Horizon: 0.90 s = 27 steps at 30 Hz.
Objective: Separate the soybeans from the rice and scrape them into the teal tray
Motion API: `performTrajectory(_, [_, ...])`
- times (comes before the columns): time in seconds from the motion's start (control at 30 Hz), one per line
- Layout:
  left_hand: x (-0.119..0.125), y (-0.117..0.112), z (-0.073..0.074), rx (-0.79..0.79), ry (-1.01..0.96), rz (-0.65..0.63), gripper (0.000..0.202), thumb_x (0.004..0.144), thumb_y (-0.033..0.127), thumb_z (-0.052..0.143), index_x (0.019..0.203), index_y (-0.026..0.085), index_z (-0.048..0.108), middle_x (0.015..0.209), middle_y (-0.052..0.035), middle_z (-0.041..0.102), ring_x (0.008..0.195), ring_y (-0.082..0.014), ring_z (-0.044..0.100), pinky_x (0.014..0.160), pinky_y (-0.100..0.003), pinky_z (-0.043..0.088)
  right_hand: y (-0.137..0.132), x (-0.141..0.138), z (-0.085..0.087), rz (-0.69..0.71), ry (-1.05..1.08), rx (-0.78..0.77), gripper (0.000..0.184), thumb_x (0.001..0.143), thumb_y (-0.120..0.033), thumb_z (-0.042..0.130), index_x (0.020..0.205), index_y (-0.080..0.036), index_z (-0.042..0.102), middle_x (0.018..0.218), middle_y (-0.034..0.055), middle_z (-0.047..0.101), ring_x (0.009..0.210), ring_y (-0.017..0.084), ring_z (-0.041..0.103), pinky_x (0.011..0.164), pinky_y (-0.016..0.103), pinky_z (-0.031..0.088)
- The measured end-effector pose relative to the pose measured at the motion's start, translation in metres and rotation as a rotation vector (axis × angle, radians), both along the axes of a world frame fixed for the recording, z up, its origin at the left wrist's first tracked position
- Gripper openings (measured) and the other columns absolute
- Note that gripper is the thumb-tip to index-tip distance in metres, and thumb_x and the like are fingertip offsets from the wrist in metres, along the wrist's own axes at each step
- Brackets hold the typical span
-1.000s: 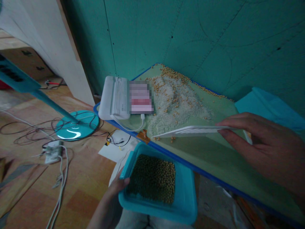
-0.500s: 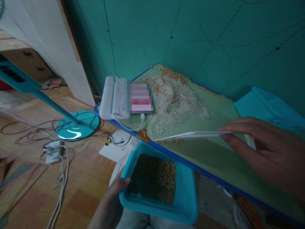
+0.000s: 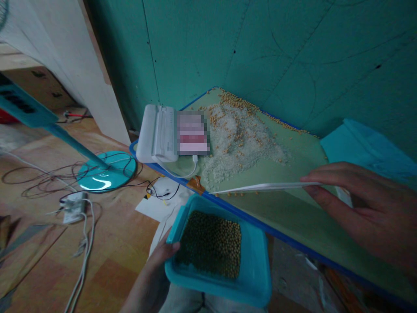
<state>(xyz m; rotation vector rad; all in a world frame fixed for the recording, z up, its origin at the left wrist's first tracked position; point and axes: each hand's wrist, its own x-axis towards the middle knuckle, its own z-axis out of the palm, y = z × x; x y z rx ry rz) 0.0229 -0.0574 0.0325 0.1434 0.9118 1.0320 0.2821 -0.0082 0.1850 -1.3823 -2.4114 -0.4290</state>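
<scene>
My left hand (image 3: 166,252) is closed on the left rim of a blue plastic tub (image 3: 252,282), held below the table's edge over my lap. Inside lie dark green beans (image 3: 198,239) and pale yellow soybeans (image 3: 233,248). Between thumb and fingers, my right hand (image 3: 355,204) pinches a thin white sheet (image 3: 267,187), seen nearly edge-on, low over the table near its front edge. A few soybeans show just below the sheet. Beyond it, a heap of white, rice-like grains (image 3: 228,161) is mixed with soybeans, and more soybeans (image 3: 239,102) line the back edge.
A white device (image 3: 158,134) and a phone-like screen (image 3: 193,134), blurred out, stand at the left of the blue-edged table (image 3: 299,221). Blue fabric or plastic (image 3: 365,148) lies at right. A fan stand (image 3: 107,171), cables and a power strip (image 3: 74,206) occupy the floor.
The right hand and sheet have shifted very slightly to the right. Several soybeans by the sheet's lower edge sit a little differently. The left hand and tub have barely moved.
</scene>
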Motion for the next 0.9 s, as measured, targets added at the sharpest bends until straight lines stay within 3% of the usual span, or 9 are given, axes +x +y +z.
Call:
performTrajectory(0.2, [0.000, 0.000, 0.002, -0.018, -0.003, -0.006, 0.048, 0.061, 0.020, 0.062, 0.109, 0.020, 0.059, 0.088, -0.0033, 0.073, 0.086, -0.0295, 0.064, 0.069, -0.034, 0.051, -0.002, 0.001, 0.000, -0.001, -0.008, 0.010, 0.011, 0.082, -0.030, 0.043, 0.083, -0.027, 0.053, 0.080, -0.0028, 0.060, 0.071, 0.012, 0.056, 0.060, 0.023, 0.042])
performTrajectory(0.43, [0.006, -0.002, 0.001, 0.025, -0.100, -0.027, 0.042, 0.067, 0.016, 0.056, 0.109, 0.020, 0.060, 0.085, -0.0018, 0.074, 0.091, -0.0271, 0.062, 0.079, -0.034, 0.047, -0.005, 0.004, -0.002, -0.045, 0.007, 0.015, 0.009, 0.081, -0.031, 0.044, 0.083, -0.030, 0.053, 0.079, -0.0042, 0.060, 0.067, 0.013, 0.056, 0.055, 0.025, 0.044])
performTrajectory(0.67, [0.011, -0.003, -0.006, 0.005, -0.124, -0.074, 0.042, 0.067, 0.016, 0.055, 0.108, 0.021, 0.060, 0.083, -0.0027, 0.074, 0.093, -0.0282, 0.061, 0.081, -0.036, 0.046, -0.012, 0.012, -0.005, -0.023, 0.019, 0.008, 0.009, 0.081, -0.029, 0.044, 0.086, -0.031, 0.052, 0.081, -0.0031, 0.060, 0.074, 0.015, 0.057, 0.061, 0.027, 0.045])
performTrajectory(0.83, [0.018, -0.005, -0.007, -0.009, -0.077, -0.135, 0.023, 0.069, 0.021, 0.054, 0.085, 0.020, 0.070, 0.071, -0.0023, 0.075, 0.089, -0.0281, 0.062, 0.078, -0.037, 0.048, -0.020, 0.018, -0.005, 0.007, 0.042, -0.036, 0.013, 0.080, -0.025, 0.045, 0.088, -0.031, 0.052, 0.083, -0.0026, 0.060, 0.075, 0.013, 0.057, 0.069, 0.026, 0.045])
performTrajectory(0.9, [0.023, -0.005, -0.008, -0.027, -0.066, -0.159, 0.022, 0.070, 0.022, 0.053, 0.083, 0.019, 0.070, 0.072, -0.0029, 0.075, 0.090, -0.0282, 0.062, 0.079, -0.038, 0.047, -0.024, 0.020, -0.006, -0.029, 0.071, -0.045, 0.013, 0.078, -0.029, 0.045, 0.086, -0.034, 0.054, 0.081, -0.0048, 0.061, 0.072, 0.012, 0.058, 0.068, 0.024, 0.047])
